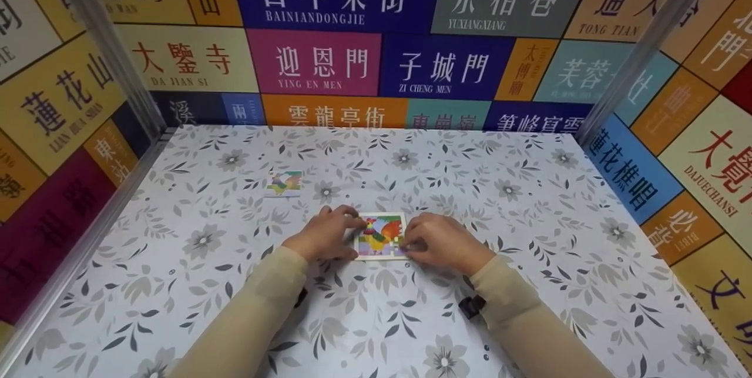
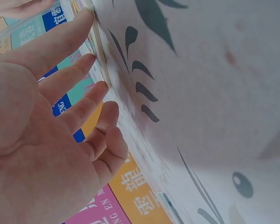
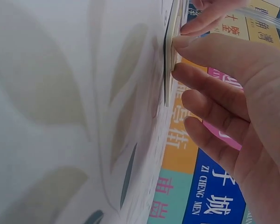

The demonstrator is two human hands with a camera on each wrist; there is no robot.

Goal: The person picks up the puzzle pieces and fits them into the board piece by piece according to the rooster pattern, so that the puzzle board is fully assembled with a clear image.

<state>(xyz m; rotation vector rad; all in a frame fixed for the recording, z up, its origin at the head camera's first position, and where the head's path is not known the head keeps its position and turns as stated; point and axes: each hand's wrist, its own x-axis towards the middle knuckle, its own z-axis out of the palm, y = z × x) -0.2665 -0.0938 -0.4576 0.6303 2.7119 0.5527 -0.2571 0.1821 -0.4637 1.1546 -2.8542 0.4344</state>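
A small jigsaw puzzle (image 1: pixel 379 236) of a colourful rooster lies in a pale-framed board between both hands. My left hand (image 1: pixel 332 234) rests at its left side, thumb by the near corner and forefinger higher up. The left wrist view shows that hand's (image 2: pixel 51 112) thumb and long fingers nearly straight against the board's edge, the last two bent. At the lower right of the picture my right hand (image 1: pixel 437 240) pinches a small pale puzzle piece (image 3: pixel 173 57) between thumb and forefinger, against the board. Small white patches show in the picture there.
A card (image 1: pixel 284 184) with a similar rooster picture lies farther back on the left. The table (image 1: pixel 517 307) has a flowered white cover. Sign-printed panels (image 1: pixel 329 60) stand behind and on both sides, with clear posts at the back corners.
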